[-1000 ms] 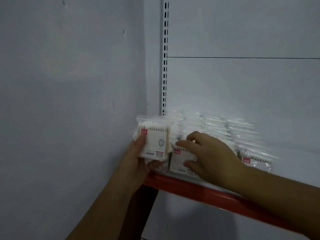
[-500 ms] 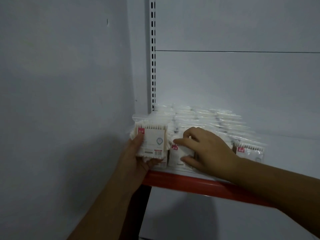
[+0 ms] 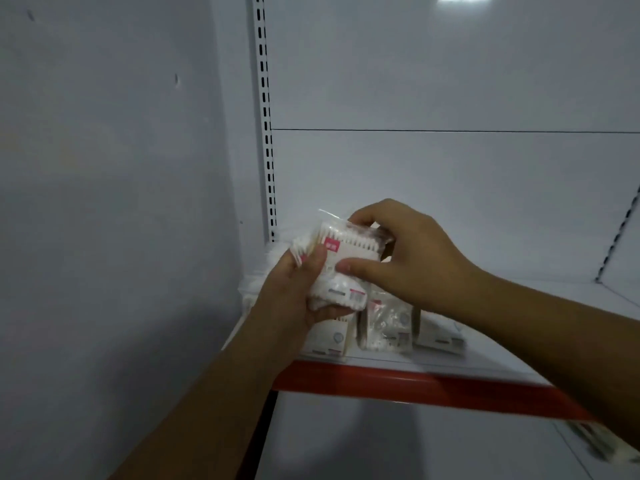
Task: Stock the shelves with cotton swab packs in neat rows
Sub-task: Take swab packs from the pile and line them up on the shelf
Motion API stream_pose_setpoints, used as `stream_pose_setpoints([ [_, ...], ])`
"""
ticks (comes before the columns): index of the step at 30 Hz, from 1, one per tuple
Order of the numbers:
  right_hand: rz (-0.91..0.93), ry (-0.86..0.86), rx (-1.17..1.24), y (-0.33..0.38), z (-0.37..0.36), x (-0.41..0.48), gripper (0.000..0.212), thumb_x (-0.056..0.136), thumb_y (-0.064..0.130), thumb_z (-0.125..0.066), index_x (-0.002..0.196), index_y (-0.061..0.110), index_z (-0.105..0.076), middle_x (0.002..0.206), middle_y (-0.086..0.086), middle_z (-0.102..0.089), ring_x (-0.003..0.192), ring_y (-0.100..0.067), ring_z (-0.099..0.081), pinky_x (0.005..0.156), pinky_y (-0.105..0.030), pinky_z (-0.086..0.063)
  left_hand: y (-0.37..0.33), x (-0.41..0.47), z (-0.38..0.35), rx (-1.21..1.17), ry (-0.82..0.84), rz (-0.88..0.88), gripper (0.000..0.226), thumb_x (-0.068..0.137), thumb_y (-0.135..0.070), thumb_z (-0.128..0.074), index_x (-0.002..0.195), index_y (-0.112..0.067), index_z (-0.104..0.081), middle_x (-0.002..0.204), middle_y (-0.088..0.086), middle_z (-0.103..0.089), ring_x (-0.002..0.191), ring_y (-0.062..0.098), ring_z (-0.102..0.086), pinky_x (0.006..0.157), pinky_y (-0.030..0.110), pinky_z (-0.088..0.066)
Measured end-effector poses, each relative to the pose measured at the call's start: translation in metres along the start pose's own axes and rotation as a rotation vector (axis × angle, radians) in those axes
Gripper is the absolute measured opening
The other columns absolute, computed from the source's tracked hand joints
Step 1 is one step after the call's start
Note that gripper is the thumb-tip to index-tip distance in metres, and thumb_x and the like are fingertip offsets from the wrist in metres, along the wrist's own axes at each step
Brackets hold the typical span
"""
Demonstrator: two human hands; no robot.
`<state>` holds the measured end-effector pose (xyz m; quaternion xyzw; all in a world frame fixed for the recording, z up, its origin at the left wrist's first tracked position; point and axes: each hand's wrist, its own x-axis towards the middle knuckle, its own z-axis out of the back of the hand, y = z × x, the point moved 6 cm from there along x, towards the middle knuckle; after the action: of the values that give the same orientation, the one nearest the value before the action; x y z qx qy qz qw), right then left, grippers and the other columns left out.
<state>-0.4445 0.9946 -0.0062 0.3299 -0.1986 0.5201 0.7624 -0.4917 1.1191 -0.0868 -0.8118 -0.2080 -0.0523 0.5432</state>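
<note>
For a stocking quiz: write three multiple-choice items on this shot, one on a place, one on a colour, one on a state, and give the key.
1. Where is the held pack?
A. above the shelf packs
B. on the floor
C. behind the upright

2. What colour is the shelf's front edge?
A. blue
B. green
C. red

3. What is the right hand doing?
A. hanging idle
B. gripping the held pack
C. lying flat on the shelf

Key: 1 A, both hands hold it up over the shelf packs. 2 C, the strip along the front is plainly red. 3 B, its thumb and fingers curl round the pack, which the left hand also holds.
</note>
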Motion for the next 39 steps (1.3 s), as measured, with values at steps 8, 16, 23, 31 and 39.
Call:
stream_pose_setpoints([
  [8,-0.177,0.141,-0.177,-0.070,0.015,-0.044,0.043,0.068,0.041,-0.081,0.105,0.034,-0.060,0.093,0.020,-0.055,0.077,0.003,-0.054,0.066,-0.010,-0.040,-0.009,0.009,0.018,-0.126,-0.128,0.071,0.021,0.092,-0.012,-0.047,0.108,-0.010,-0.061,0.096,0.011,-0.074,0.084,0.032,-0.072,0.056,0.039,-0.058],
  [16,0.017,0.172,-0.370,-0.087,-0.039,-0.056,0.051,0.074,0.051,-0.074,0.113,0.021,-0.063,0.108,0.004,-0.061,0.098,-0.015,-0.051,0.081,-0.025,-0.033,-0.010,0.008,0.010,0.224,-0.008,-0.054,0.016,0.073,-0.014,-0.073,0.086,-0.023,-0.075,0.093,0.008,-0.075,0.086,0.021,-0.072,0.068,0.030,-0.058],
  [23,0.023,0.117,-0.219,-0.082,-0.022,-0.059,0.040,0.093,0.037,-0.055,0.123,0.012,-0.063,0.113,-0.004,-0.060,0.102,-0.018,-0.051,0.084,-0.023,-0.035,-0.009,-0.001,-0.005,0.481,-0.019,-0.117,0.037,0.058,-0.021,-0.076,0.094,-0.017,-0.066,0.085,0.000,-0.075,0.075,0.016,-0.073,0.054,0.021,-0.054],
  [31,-0.053,0.196,0.009,-0.058,0.003,-0.047,0.050,0.069,0.049,-0.076,0.109,0.051,-0.045,0.100,0.028,-0.054,0.088,0.003,-0.055,0.069,-0.016,-0.049,0.002,0.008,-0.027,0.761,0.085,-0.162,0.047,0.066,-0.010,-0.086,0.099,-0.037,-0.065,0.099,-0.004,-0.071,0.092,0.015,-0.070,0.078,0.029,-0.056],
  [39,-0.028,0.205,-0.285,-0.082,-0.030,-0.072,0.056,0.071,0.055,-0.074,0.110,0.020,-0.055,0.124,0.008,-0.051,0.111,-0.008,-0.042,0.088,-0.014,-0.029,0.032,0.013,0.004,2.132,0.450,-0.007,0.094,0.090,-0.051,-0.056,0.151,-0.031,0.013,0.162,-0.007,0.008,0.147,0.015,0.014,0.118,0.047,0.006],
])
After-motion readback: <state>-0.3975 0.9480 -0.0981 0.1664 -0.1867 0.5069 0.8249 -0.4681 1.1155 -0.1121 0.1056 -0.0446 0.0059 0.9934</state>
